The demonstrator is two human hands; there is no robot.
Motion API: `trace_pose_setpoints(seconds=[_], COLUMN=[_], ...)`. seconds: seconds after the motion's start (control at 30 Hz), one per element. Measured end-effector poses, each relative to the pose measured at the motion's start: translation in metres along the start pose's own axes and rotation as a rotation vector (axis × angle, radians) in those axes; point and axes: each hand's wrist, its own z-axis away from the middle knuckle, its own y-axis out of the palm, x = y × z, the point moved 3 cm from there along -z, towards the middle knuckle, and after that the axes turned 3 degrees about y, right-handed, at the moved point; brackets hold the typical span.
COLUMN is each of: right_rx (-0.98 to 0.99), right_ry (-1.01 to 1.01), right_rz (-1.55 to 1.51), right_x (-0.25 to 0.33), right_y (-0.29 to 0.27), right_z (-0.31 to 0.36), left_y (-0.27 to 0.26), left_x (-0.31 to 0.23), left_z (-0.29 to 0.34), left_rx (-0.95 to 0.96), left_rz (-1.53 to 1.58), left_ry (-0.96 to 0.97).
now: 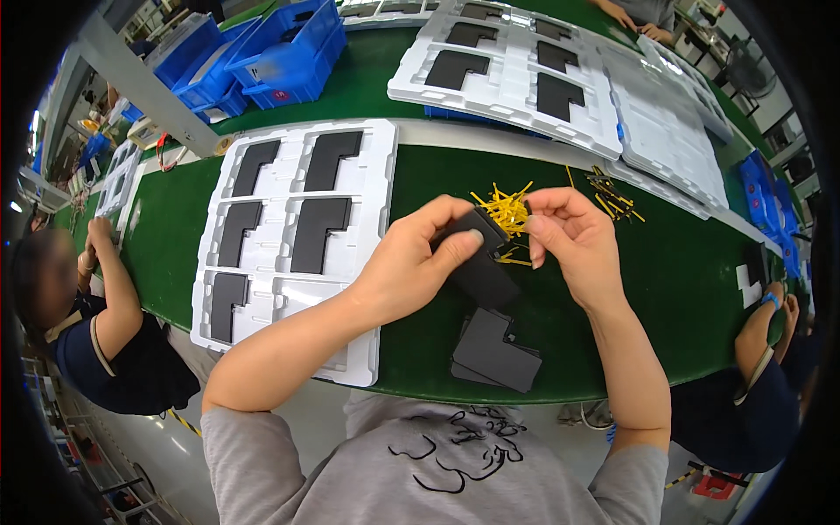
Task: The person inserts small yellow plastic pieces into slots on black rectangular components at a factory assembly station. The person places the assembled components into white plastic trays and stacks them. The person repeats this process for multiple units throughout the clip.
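Note:
My left hand [420, 254] grips a flat black L-shaped piece [492, 229], thumb on top and fingers around its far side. Close to that piece's right corner, my right hand [573, 236] has its thumb and forefinger brought together; whatever lies between the tips is too small to make out. Just beyond both hands is a heap of thin yellow strips [506, 208]. Below the held piece, another dark flat surface [488, 284] shows, partly covered. Nearer me, a few matching L-shaped pieces [497, 350] lie overlapping on the green table [612, 350].
On the left, a white moulded tray [382, 166] holds several black L-shaped pieces. More white trays [604, 131] stand at the back. Black and yellow strips [617, 197] lie to the right. Blue bins [293, 66] sit far left. Co-workers [114, 324] sit at both sides.

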Motion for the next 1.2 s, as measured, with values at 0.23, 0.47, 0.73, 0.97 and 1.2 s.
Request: trace_pose_setpoints(seconds=[0.23, 0.47, 0.73, 0.97, 1.2], right_rx=[-0.079, -0.124, -0.122, -0.131, -0.075], right_ry=[-0.125, -0.148, -0.173, -0.196, -0.032], right_rz=[0.113, 0.231, 0.253, 0.289, 0.177], right_x=[0.006, 0.008, 0.008, 0.006, 0.005], right_y=[0.025, 0.027, 0.027, 0.027, 0.023], right_z=[0.005, 0.007, 0.008, 0.007, 0.006], left_y=[0.010, 0.012, 0.012, 0.013, 0.012], left_x=[-0.005, -0.004, -0.004, -0.004, -0.002], left_z=[0.001, 0.002, 0.002, 0.001, 0.001], left_rx=[-0.012, -0.006, -0.013, 0.001, 0.032], left_rz=[-0.256, -0.285, -0.272, -0.273, -0.300], left_ry=[-0.015, -0.002, -0.019, -0.044, 0.022])
